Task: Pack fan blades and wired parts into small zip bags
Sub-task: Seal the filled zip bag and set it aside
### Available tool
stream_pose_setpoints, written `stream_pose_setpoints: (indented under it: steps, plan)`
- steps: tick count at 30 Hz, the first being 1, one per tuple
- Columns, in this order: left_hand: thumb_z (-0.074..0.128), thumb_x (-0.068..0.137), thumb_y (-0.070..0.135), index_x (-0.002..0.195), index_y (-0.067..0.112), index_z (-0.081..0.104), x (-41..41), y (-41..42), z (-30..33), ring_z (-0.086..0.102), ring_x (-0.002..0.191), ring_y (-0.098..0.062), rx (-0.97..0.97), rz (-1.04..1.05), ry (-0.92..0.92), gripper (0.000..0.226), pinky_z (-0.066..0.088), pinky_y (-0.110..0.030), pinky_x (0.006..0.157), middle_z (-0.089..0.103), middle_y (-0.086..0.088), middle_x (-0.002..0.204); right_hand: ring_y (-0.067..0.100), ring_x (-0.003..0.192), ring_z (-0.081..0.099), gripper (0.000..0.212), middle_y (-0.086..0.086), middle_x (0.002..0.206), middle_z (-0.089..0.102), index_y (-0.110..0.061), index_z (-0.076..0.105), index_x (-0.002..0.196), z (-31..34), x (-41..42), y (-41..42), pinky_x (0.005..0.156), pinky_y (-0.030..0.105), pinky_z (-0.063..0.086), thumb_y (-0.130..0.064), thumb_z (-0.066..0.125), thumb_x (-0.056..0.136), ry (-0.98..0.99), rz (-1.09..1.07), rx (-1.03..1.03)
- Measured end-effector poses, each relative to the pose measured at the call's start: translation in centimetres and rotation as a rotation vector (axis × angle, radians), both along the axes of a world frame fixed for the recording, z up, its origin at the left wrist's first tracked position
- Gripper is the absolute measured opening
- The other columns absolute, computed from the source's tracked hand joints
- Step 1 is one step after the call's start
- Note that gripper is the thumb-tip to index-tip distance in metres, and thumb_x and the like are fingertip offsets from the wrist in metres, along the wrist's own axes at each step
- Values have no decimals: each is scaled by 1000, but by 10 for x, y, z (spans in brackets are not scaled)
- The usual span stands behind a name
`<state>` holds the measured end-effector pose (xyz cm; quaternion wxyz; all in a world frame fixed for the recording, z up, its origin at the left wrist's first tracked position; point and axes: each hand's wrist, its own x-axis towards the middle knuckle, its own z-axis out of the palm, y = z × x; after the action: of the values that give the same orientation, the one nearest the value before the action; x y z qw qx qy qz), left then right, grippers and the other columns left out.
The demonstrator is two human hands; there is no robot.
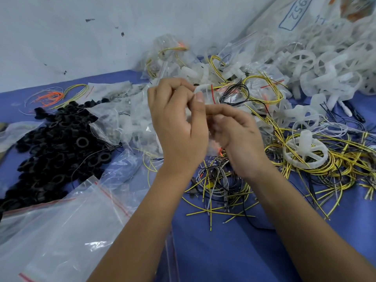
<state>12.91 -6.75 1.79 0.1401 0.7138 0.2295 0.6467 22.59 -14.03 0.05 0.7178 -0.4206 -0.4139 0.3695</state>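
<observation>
My left hand (175, 121) and my right hand (234, 135) are raised together over the middle of the table, both pinching a small clear zip bag (205, 94) with a red strip; a white part shows inside it near the top. Most of the bag is hidden behind my fingers. A white fan blade wheel (305, 151) lies to the right on a tangle of yellow and black wires (223, 186). More white fan blades (325, 64) are heaped at the back right.
A pile of black rings (55, 143) covers the left of the blue table (223, 251). Empty zip bags (61, 226) lie at the front left. Filled small bags (166, 55) are stacked against the wall. A large printed sack (295, 15) stands at the back right.
</observation>
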Motion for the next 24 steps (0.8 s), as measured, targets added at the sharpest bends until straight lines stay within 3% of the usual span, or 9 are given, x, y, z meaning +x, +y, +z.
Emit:
stream_pose_setpoints:
  steps: [3,5,9,12,15,19,21,23,24]
  plan:
    - [60,95,4,71,9,53,-1,1,2,53,93,-26,-80,-9,-83,26,44,-43,81,58,0,95,3,82,67,26,-1,90,73,-7,72,111,-4,4,-1,73,20,49,-3,48,103,-782,-384,-72]
    - [59,95,0,71,9,51,-1,3,2,53,88,-21,-111,-43,-104,27,44,-37,78,53,1,94,6,72,61,26,-9,80,68,-24,71,104,-8,2,2,68,33,47,-15,47,105,-1028,-320,-210]
    - [58,97,-4,72,7,52,2,-2,-3,51,86,-7,-149,-89,-89,29,45,-25,85,52,-5,92,-3,70,53,50,-24,70,60,-51,58,75,0,-7,-2,69,22,39,-15,38,104,-826,46,-235]
    - [58,98,-4,72,7,52,4,-3,-3,52,86,-9,-170,-117,-73,28,43,-23,82,53,-7,91,-1,76,52,35,-21,79,61,-34,62,89,6,-5,-7,72,24,42,-4,44,90,-628,254,-187]
    - [58,99,-2,73,9,52,3,-3,2,51,84,-10,-195,-150,-55,29,38,-20,75,55,-9,91,18,72,45,34,11,79,53,-15,58,98,6,-3,-8,61,29,38,11,51,77,-524,398,-162]
    - [57,98,-1,72,7,51,3,-5,12,53,82,-14,-179,-168,-79,28,43,-25,71,54,-8,89,-1,54,51,27,-8,58,54,-32,44,66,-5,-11,1,53,13,34,-13,62,71,-986,-104,-107]
    - [58,98,-1,70,-1,53,5,-6,13,58,84,-23,-159,-188,-65,29,48,-37,73,54,-10,90,9,49,46,22,-6,51,47,-28,38,58,-7,-14,4,47,22,29,-24,57,70,-1126,-235,-195]
    - [59,97,-2,70,-3,54,7,-10,11,56,84,-24,-136,-195,-27,28,46,-35,75,56,-11,90,16,56,54,7,0,60,58,-18,57,68,-10,-13,6,51,31,42,-22,54,73,-1135,-213,-230]
    - [60,96,-4,70,-2,54,8,-13,10,55,84,-23,-129,-196,-8,27,45,-32,75,57,-12,90,27,65,60,15,8,68,65,-10,64,78,-10,-11,6,57,36,48,-20,54,74,-1125,-197,-234]
